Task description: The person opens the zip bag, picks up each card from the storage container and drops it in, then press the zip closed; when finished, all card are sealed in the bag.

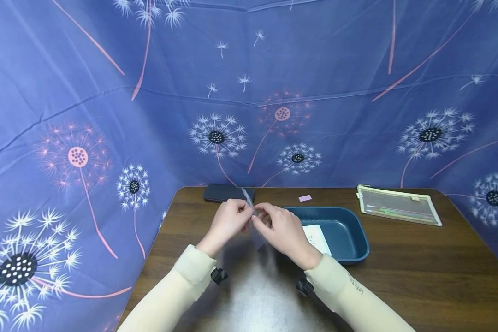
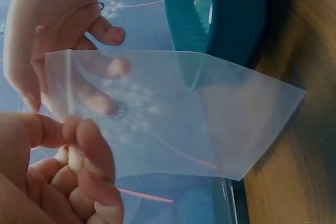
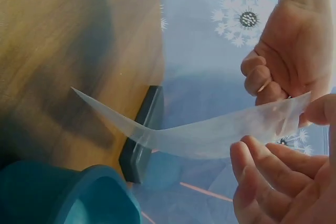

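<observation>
Cream sleeves reach in from the bottom edge, and both hands meet above the middle of a dark wooden table (image 1: 398,276). The left hand (image 1: 227,222) and right hand (image 1: 283,230) each pinch one end of a small clear plastic bag (image 2: 173,111), fingers curled round its edge, holding it up in the air. It looks almost weightless, thin, soft and slippery: in the right wrist view it bows and sags between the fingertips. Pinching it firmly along the open edge seems the safest hold. It is frosted and see-through, rectangular, apparently empty. At 3 o'clock of the hands sits a teal tray (image 1: 348,230) with white paper in it. At 12 o'clock lies a dark flat case (image 1: 224,192); at 2 o'clock, far back, a mesh zip pouch (image 1: 398,205).
</observation>
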The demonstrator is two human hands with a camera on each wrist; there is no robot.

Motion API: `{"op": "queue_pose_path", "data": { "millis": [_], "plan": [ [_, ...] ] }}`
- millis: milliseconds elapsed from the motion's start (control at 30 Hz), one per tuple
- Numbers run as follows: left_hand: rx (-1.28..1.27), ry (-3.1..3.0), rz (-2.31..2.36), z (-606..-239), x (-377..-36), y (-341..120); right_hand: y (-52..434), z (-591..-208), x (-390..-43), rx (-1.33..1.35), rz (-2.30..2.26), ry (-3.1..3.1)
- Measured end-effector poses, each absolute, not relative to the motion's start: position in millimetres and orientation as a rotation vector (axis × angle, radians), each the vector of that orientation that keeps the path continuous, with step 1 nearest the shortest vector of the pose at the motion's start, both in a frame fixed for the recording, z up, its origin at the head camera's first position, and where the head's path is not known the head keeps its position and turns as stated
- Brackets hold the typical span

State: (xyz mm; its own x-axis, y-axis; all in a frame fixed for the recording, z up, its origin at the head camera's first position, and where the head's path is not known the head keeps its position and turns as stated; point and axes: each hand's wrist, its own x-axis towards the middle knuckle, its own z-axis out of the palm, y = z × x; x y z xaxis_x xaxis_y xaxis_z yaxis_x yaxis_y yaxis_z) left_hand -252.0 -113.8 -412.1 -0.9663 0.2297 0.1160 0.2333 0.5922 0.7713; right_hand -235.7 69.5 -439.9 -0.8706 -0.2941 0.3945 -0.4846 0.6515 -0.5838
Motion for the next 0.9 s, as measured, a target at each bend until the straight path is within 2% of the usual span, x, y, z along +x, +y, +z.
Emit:
{"op": "queue_pose_path", "data": {
  "millis": [367, 667, 900],
  "plan": [
    [-0.545, -2.812, -1.322, -410, -256, -112, 71, -432, -244, 0.61, 1.206, -2.67],
    [-0.67, -2.794, -1.154, -412, -258, -110, 70, -423, -249, 0.57, 1.003, -2.718],
    [-0.66, -2.807, -0.959, -411, -257, -108, 68, -416, -249, 0.607, 0.846, -2.709]
  ]
}}
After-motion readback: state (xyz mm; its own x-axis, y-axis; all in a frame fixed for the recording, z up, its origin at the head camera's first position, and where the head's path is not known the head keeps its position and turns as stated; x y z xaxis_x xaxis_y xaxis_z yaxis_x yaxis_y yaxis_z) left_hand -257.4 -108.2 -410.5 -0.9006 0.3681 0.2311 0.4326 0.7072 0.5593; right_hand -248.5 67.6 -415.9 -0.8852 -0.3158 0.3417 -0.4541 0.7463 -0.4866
